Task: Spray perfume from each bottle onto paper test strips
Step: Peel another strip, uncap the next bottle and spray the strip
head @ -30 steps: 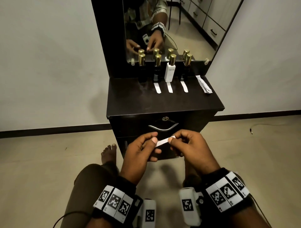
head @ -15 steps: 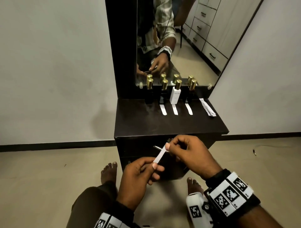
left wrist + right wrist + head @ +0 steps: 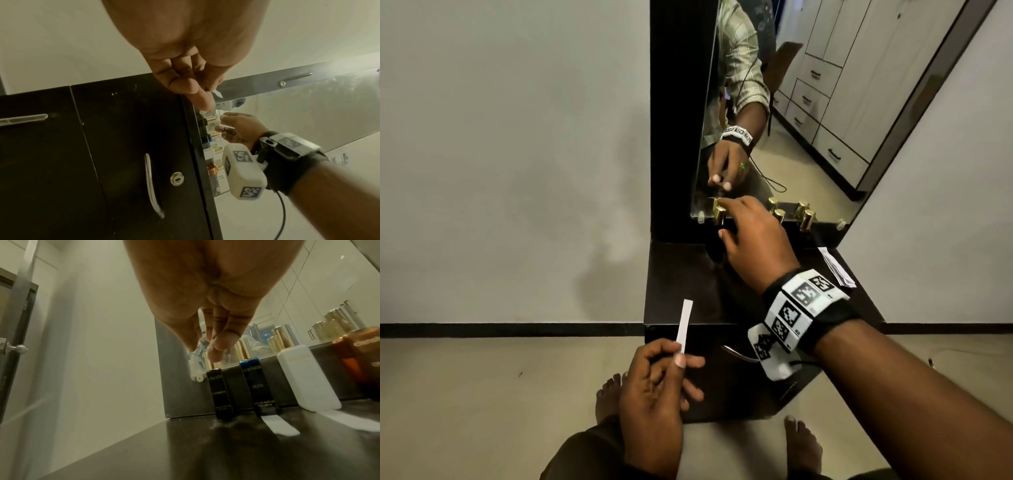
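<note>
My left hand (image 3: pixel 681 356) pinches a white paper test strip (image 3: pixel 685 325) upright, in front of the dark dresser's (image 3: pixel 681 281) near edge. My right hand (image 3: pixel 724 219) is stretched to the back left, its straight fingers spread about the gold cap (image 3: pixel 719 216) of the leftmost black bottle (image 3: pixel 221 395); the right wrist view shows the fingertips (image 3: pixel 213 353) just above it, apart. To its right stand a blue-topped black bottle (image 3: pixel 259 386), a white bottle (image 3: pixel 306 379) and an amber bottle (image 3: pixel 362 356). A used strip (image 3: pixel 280 425) lies before the blue-topped one.
A mirror (image 3: pixel 808 102) rises right behind the bottles and doubles their caps. A stack of spare strips (image 3: pixel 837 267) lies at the dresser's right edge. A metal drawer handle (image 3: pixel 736 354) sticks out below the top. My bare feet are on the floor underneath.
My right hand has let go of the strip and reached forward to the leftmost bottle. The left hand keeps the strip, now upright and lower left.
</note>
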